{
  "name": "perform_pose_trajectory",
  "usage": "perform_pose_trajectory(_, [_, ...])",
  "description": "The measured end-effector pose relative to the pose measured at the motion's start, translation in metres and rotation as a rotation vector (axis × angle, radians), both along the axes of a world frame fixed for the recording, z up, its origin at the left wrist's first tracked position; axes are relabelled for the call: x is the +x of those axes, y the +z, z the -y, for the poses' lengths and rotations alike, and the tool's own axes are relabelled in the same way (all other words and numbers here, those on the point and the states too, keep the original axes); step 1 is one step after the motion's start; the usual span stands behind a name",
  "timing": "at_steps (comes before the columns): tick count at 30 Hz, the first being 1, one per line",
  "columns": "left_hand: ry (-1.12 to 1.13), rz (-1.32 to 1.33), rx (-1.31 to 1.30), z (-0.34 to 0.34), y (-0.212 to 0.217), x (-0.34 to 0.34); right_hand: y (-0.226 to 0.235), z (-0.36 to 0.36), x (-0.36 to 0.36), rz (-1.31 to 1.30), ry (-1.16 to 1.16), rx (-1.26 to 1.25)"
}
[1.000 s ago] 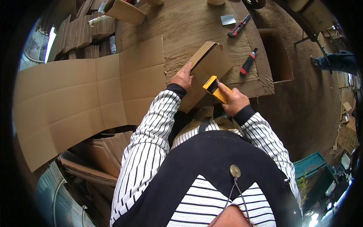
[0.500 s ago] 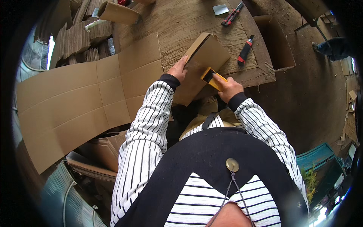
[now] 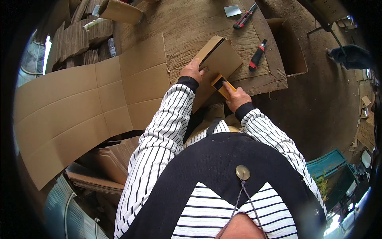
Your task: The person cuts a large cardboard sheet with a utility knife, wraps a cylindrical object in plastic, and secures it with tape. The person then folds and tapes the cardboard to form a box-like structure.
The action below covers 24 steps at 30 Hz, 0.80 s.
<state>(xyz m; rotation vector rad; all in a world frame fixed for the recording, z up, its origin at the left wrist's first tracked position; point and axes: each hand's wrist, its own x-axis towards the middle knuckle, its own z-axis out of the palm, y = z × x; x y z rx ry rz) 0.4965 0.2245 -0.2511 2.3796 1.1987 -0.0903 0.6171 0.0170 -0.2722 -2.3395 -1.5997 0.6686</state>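
Note:
A folded piece of cardboard [image 3: 227, 55] rests at a slant on the near edge of the wooden table. My left hand [image 3: 192, 72] grips its left edge, thumb on the front face and fingers around the folded side. My right hand [image 3: 239, 98] is closed around a yellow-and-black hand tool [image 3: 221, 85], whose exact kind I cannot make out. The tool's broad end lies against or very close to the cardboard's lower face. To the left spreads a large creased cardboard sheet [image 3: 59, 104], its right end lying on the table.
Two red-and-black utility knives [image 3: 258, 56] [image 3: 245, 16] and a small pale card [image 3: 232, 10] lie on the wooden table [image 3: 155, 24]. An open carton [image 3: 288, 47] stands beyond its right edge. Stacked cardboard [image 3: 75, 40] is at the far left. A person's leg [image 3: 350, 56] shows far right.
My left hand has slid slightly right and its thumb now shows on the cardboard's face. The yellow tool has shifted slightly down along the cardboard. The whole view has moved a little.

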Motion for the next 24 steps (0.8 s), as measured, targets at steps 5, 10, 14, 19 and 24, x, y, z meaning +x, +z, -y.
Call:
perform_pose_trajectory(5, [0.009,-0.010,-0.042,0.002,-0.001,0.001,0.013,-0.003,-0.004,-0.003,-0.019,-0.192])
perform_pose_trajectory(10, [0.008,0.133,0.054,0.003,-0.016,-0.005,0.020,-0.026,0.001,-0.019,0.001,-0.459])
perform_pose_trajectory(14, [-0.028,0.074,-0.012,0.006,0.000,0.002,0.015,-0.086,0.011,0.003,0.036,-0.711])
perform_pose_trajectory(19, [-0.111,0.213,0.098,0.008,0.003,0.000,0.008,-0.106,0.030,-0.026,0.226,-0.969])
perform_pose_trajectory(24, [-0.722,0.416,0.300,0.036,-0.005,-0.028,0.044,-0.034,0.048,-0.177,-0.077,-0.709])
